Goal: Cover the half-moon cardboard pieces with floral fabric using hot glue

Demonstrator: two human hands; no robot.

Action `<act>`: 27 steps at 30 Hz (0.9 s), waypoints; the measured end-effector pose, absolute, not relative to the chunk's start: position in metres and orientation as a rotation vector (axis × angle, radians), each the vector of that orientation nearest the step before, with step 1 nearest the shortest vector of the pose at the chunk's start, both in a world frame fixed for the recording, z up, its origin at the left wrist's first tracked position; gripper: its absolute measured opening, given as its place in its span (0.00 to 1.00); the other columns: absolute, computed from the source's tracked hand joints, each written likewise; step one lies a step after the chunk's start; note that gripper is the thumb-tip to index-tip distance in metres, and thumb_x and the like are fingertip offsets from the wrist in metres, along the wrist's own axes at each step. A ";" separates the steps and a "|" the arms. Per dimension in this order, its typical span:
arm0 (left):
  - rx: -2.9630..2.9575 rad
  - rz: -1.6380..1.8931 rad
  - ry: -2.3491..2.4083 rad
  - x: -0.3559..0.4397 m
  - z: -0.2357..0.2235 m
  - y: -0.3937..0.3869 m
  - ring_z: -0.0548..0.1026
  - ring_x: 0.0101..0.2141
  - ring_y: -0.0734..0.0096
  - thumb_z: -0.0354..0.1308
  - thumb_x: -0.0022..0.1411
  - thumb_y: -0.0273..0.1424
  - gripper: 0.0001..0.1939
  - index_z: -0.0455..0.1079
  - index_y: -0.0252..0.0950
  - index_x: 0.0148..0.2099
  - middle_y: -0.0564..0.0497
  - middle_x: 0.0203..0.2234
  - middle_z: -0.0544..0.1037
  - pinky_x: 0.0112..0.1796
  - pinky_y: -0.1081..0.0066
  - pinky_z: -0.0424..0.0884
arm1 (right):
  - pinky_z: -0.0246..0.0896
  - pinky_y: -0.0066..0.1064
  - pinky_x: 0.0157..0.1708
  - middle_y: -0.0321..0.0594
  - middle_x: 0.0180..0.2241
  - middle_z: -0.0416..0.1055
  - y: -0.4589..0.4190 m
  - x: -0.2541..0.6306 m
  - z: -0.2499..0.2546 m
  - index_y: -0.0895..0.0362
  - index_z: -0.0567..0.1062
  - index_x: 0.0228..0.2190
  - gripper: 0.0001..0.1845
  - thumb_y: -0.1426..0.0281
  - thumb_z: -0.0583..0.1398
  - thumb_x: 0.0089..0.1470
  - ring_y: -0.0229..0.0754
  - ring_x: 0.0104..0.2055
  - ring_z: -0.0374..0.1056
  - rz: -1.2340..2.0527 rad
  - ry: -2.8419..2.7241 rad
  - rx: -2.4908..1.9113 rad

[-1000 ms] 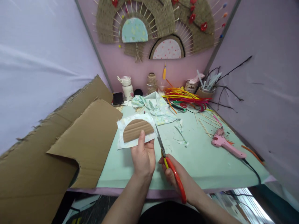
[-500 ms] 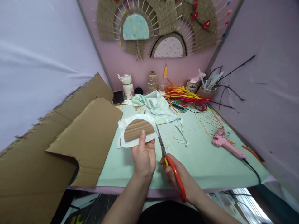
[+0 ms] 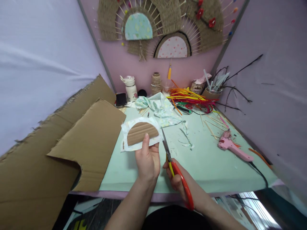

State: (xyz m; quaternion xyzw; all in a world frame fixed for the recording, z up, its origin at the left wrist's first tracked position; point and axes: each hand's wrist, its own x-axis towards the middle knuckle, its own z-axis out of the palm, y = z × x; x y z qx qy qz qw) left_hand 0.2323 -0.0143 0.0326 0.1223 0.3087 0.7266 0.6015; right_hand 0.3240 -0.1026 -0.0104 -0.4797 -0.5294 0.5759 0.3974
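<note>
A half-round piece of cardboard (image 3: 139, 133) lies on a larger piece of pale fabric (image 3: 127, 125), whose edge shows all around it. My left hand (image 3: 147, 159) is closed on both, thumb on the cardboard and fingers underneath. In my right hand (image 3: 178, 179) is a pair of scissors (image 3: 184, 187) with red and yellow handles. Their blades point away from me, slightly apart, just right of the fabric's right edge. Behind the held piece, a crumpled patterned cloth (image 3: 163, 110) rests on the table, with thin fabric scraps (image 3: 187, 137) to its right.
Large cardboard sheets (image 3: 96, 137) cover the left side. A pink glue gun (image 3: 233, 148) with a black cord lies right, near thin sticks (image 3: 211, 129). Along the back stand a white bottle (image 3: 130, 89), a twine spool (image 3: 156, 83), colourful strips (image 3: 192, 97) and a jar with branches (image 3: 212, 93).
The scissors have shifted slightly right and toward me, and their blades have parted a little. The fabric and cardboard stay nearly still in my left hand.
</note>
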 end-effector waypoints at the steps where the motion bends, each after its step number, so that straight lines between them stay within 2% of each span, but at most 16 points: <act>1: 0.285 1.685 0.713 0.232 0.033 -0.014 0.75 0.47 0.64 0.59 0.58 0.24 0.17 0.70 0.38 0.50 0.46 0.46 0.77 0.43 0.69 0.75 | 0.51 0.27 0.25 0.31 0.27 0.55 -0.103 0.325 -0.011 0.54 0.60 0.40 0.28 0.42 0.47 0.54 0.35 0.25 0.51 1.447 -1.364 -1.199; 9: 0.294 1.696 0.702 0.232 0.031 -0.013 0.75 0.48 0.64 0.59 0.58 0.24 0.17 0.70 0.38 0.51 0.47 0.47 0.77 0.44 0.68 0.74 | 0.45 0.26 0.20 0.28 0.23 0.50 -0.104 0.321 -0.015 0.54 0.60 0.37 0.31 0.39 0.47 0.52 0.33 0.21 0.46 1.494 -1.277 -1.228; 21: 0.278 1.686 0.707 0.230 0.032 -0.013 0.76 0.46 0.65 0.59 0.59 0.24 0.15 0.71 0.37 0.50 0.47 0.44 0.78 0.42 0.70 0.75 | 0.45 0.25 0.18 0.27 0.20 0.50 -0.102 0.318 -0.014 0.55 0.62 0.31 0.36 0.34 0.47 0.45 0.32 0.19 0.47 1.404 -1.248 -1.300; 27: 0.261 1.688 0.694 0.230 0.033 -0.014 0.76 0.46 0.65 0.58 0.59 0.23 0.15 0.71 0.37 0.49 0.47 0.45 0.78 0.41 0.70 0.76 | 0.45 0.25 0.17 0.27 0.17 0.51 -0.101 0.317 -0.017 0.54 0.62 0.28 0.34 0.34 0.48 0.46 0.32 0.18 0.48 1.380 -1.238 -1.343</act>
